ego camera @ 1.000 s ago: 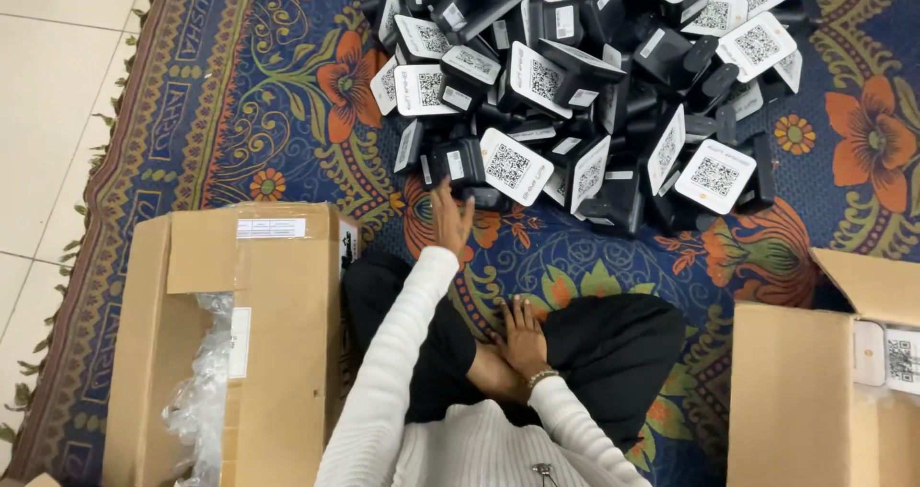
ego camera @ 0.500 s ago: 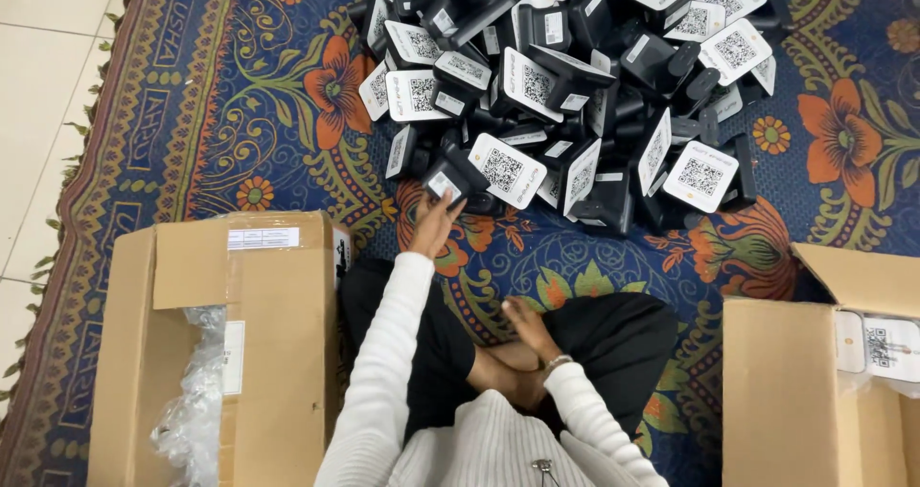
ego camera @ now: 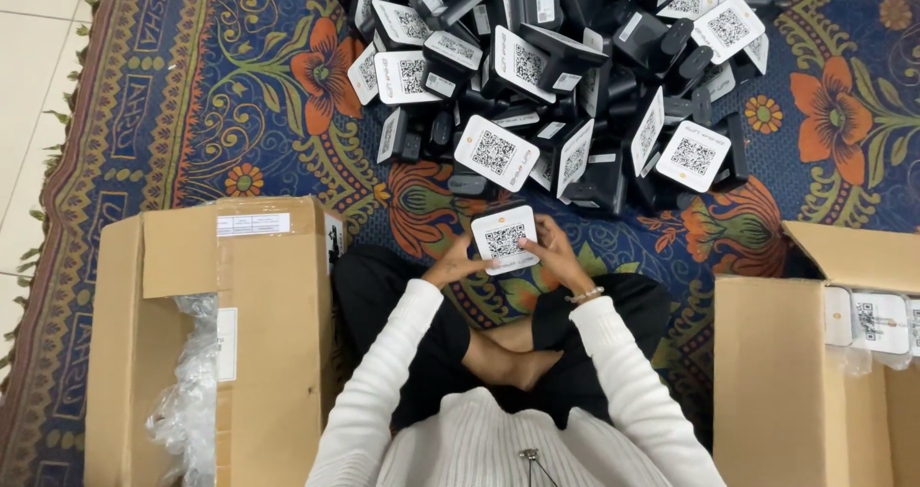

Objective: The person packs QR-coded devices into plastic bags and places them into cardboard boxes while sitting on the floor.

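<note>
At my far left stands an open cardboard box with crumpled clear plastic wrap spilling from it, set on the patterned rug. My left hand is closed on the left edge of a small black stand with a white square card face, held up just above my crossed legs and near the front of the big pile of stands like it. My right hand grips the stand's right edge, fingers curled over the face. It looks light and rigid (hard plastic, I judge), with a smooth face that could slip, so the side edges seem the surest hold. At far right sits another cardboard box with more stands inside.
</note>
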